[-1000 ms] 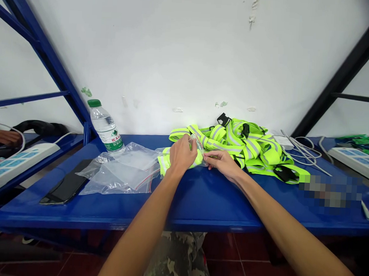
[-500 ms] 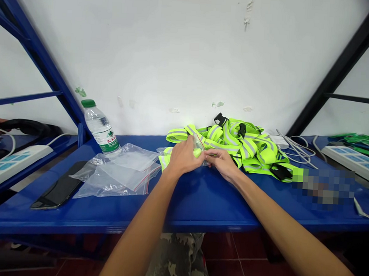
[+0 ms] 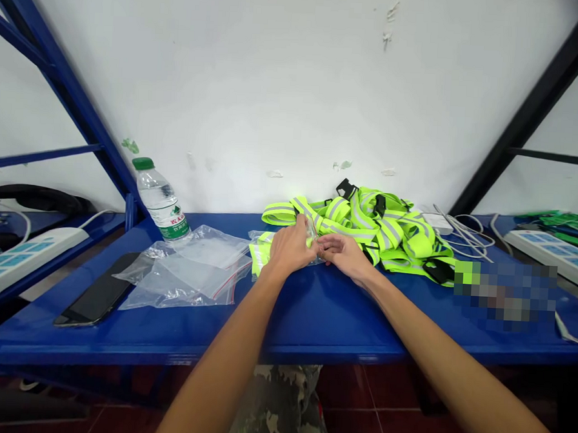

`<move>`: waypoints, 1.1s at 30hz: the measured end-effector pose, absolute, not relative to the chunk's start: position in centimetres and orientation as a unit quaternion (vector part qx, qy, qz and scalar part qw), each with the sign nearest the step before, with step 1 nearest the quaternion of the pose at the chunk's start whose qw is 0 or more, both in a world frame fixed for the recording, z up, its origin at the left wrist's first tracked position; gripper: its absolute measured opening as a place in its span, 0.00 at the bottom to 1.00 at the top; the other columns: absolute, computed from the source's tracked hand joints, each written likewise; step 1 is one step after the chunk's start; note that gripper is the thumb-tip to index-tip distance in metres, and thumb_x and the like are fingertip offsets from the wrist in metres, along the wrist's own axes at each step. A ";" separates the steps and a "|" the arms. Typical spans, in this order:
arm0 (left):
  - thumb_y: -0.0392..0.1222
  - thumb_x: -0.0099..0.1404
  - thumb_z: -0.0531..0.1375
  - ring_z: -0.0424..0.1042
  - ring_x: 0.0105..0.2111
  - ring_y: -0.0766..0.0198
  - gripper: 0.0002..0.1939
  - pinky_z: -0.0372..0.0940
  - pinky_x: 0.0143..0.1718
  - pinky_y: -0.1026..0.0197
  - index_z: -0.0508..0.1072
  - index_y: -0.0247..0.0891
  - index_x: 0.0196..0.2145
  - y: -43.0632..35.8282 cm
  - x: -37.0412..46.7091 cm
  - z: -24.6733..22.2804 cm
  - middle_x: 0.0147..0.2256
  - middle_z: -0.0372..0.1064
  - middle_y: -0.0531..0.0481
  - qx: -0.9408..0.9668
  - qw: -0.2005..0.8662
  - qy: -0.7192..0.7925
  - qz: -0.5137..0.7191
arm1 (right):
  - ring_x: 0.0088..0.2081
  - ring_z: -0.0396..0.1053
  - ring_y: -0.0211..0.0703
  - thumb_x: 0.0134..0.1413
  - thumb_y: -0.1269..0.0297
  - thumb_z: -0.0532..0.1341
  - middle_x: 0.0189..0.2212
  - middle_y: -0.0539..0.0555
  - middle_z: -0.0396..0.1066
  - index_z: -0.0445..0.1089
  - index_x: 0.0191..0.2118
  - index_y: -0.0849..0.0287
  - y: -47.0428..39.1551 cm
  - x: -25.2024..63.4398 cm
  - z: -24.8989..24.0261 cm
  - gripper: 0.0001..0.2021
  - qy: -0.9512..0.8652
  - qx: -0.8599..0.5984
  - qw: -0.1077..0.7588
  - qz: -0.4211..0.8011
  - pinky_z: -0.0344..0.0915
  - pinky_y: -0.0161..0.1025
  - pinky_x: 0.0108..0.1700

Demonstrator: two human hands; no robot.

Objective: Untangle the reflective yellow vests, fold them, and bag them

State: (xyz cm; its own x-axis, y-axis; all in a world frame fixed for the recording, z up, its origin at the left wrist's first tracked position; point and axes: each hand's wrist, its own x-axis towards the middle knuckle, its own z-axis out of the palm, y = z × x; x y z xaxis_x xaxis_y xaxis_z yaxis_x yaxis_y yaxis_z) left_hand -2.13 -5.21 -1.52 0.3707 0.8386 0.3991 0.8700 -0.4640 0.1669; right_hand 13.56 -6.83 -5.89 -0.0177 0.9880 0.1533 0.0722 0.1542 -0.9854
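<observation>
left hand (image 3: 291, 247): fingers curled nearly closed on a thin, clear, crinkled plastic bag (image 3: 311, 231). right hand (image 3: 349, 256): fingertips bunched, pinching the bag's edge against the left thumb. folded neon strap (image 3: 260, 254), flat with grey stripe, shows left of the left fingers; probably inside the bag, hard to tell. looped strap pile (image 3: 392, 230) just behind right fingers. forearms slant inward.

Left hand (image 3: 290, 249) + right hand (image 3: 348, 255) pinch 1 clear bag (image 3: 311, 229) | fingertips (image 3: 323, 244) seemingly touching | neon straps (image 3: 390, 229) heaped behind
</observation>
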 end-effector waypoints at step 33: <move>0.50 0.62 0.59 0.75 0.39 0.46 0.25 0.64 0.35 0.55 0.55 0.39 0.51 -5.2 -2.7 -1.9 0.36 0.74 0.45 -0.804 0.022 -0.520 -0.288 | 0.23 0.68 0.36 0.31 0.65 0.73 0.23 0.45 0.70 0.61 0.33 0.57 -6.5 13.7 -6.6 0.22 -0.523 -0.470 0.559 0.439 0.68 0.37 0.29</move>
